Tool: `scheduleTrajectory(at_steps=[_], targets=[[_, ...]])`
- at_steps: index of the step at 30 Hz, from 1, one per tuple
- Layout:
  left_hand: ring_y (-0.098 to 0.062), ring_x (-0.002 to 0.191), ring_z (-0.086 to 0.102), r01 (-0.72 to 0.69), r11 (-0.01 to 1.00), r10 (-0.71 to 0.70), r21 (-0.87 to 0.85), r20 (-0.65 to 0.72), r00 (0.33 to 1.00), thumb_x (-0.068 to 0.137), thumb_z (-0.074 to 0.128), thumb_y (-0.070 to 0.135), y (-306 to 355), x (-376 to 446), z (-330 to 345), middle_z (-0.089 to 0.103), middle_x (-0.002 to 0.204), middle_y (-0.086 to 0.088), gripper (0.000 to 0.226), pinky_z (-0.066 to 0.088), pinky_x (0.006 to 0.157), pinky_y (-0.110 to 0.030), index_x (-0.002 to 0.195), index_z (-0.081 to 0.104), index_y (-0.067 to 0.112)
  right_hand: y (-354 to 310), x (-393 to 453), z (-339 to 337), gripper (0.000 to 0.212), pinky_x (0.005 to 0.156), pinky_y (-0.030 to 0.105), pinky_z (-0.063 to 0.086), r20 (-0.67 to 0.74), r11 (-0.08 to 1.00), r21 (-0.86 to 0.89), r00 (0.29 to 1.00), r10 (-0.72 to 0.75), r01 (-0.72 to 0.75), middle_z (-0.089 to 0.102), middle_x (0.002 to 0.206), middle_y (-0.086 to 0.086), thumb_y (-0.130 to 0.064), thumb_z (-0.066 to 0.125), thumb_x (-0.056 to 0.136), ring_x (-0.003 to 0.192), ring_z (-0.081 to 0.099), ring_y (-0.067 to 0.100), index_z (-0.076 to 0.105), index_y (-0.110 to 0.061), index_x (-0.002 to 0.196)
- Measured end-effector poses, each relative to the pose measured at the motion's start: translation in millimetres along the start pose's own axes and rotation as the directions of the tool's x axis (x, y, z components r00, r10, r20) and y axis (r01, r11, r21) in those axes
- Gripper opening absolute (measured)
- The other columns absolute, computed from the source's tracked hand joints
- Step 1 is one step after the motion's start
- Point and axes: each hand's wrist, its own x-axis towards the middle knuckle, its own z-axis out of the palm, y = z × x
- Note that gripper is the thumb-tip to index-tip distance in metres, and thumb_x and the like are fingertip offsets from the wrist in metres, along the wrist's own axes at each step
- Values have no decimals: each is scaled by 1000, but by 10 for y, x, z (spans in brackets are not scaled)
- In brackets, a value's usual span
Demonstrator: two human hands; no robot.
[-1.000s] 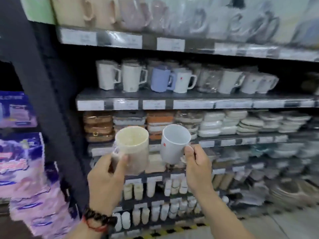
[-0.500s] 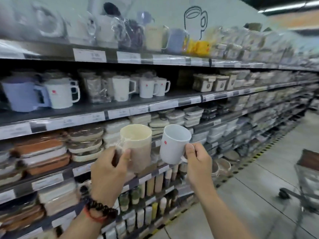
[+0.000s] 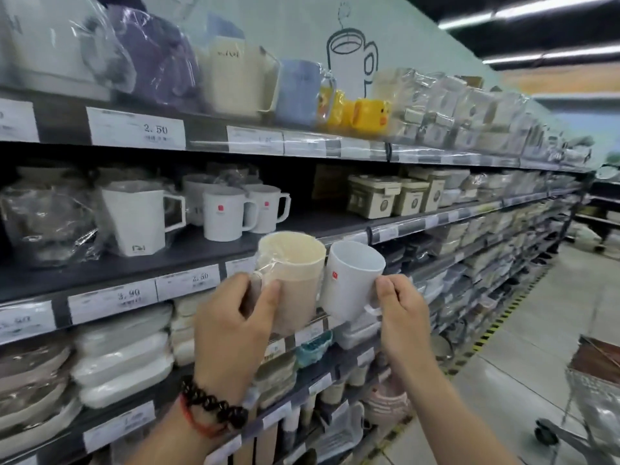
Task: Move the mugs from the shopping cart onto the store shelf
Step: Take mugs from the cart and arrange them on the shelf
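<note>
Head view. We log two smooth cylindrical mugs in the air before the dark store shelf [image 3: 188,246]: one beige mug [image 3: 295,280], film-wrapped, its handle pinched by our left hand [image 3: 231,327]; one glossy white mug [image 3: 352,280], its handle pinched by our right hand [image 3: 402,317]. Shopping cart [image 3: 593,394], wire, lower right.

A dark grey store shelf board [image 3: 214,250] with white price tags [image 3: 112,305] along its front edge is loaded with a white angular mug wrapped in clear film [image 3: 137,221], two white round mugs with small red labels [image 3: 225,214] just beside it, and cream lidded boxes [image 3: 375,196] further right. On the board above [image 3: 208,137], a cream wrapped jug [image 3: 236,82], a light blue mug [image 3: 297,92] and a yellow duck-faced mug [image 3: 370,117] are lined up.
</note>
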Motion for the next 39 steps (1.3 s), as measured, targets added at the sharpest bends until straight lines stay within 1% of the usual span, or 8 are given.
scheduleTrajectory(at_steps=[3,13,16,25,28,34,37,39], targets=[[-13,58,42,-24,1000,24,14,-5,1000,88,63,36,-38,332,287,43,57,5,38,31,53,-26,61,43,18,81,444,79,28,66,36,42,-16,999,35,1000,-10,11,60,76,-1,-29,45,101,74,53,18,59,-17,79],[-8,53,37,-61,997,63,40,-53,997,89,63,35,-83,1218,1314,38,53,9,42,31,52,-23,58,38,21,438,1882,278,31,58,23,34,16,983,172,998,-60,56,50,71,-3,-27,44,101,63,42,5,57,-9,79],[-16,57,44,-32,987,52,157,-121,991,89,61,41,-186,1442,1670,42,56,6,42,35,53,-33,60,40,18,636,2321,418,33,61,28,36,62,977,197,994,-93,79,53,75,2,-28,44,101,68,45,10,58,-1,86],[-24,61,47,119,845,82,521,-346,935,81,63,40,-240,1878,2507,37,58,5,44,38,56,-33,59,30,22,1133,3322,728,34,57,29,34,338,978,206,934,-116,46,53,73,1,-30,44,101,64,45,11,56,-4,83],[-24,64,46,194,806,63,560,-406,912,81,63,37,-188,1969,2668,43,66,4,33,31,56,-31,68,37,21,1255,3499,809,33,57,32,35,417,982,184,901,-115,39,54,70,1,-31,44,100,64,47,14,55,-8,78],[-31,81,60,279,764,-11,582,-421,907,86,58,37,-128,2122,2989,60,90,-3,27,45,63,-37,86,39,18,1403,3714,977,32,68,36,41,528,992,123,844,-97,38,61,75,4,-35,45,99,75,56,25,61,-11,84],[-31,79,61,318,760,-64,567,-421,905,83,59,45,-195,2116,3103,61,87,-2,33,50,66,-39,87,39,19,1411,3798,1002,31,57,29,36,541,989,131,831,-131,71,61,73,1,-36,46,99,68,56,16,61,-12,86],[-25,75,59,313,787,-122,532,-363,924,80,59,53,-182,2053,3162,58,83,2,38,49,65,-36,85,37,23,1417,3839,1006,29,54,25,34,524,986,134,838,-153,96,62,79,0,-39,47,99,72,58,14,60,-12,100]])
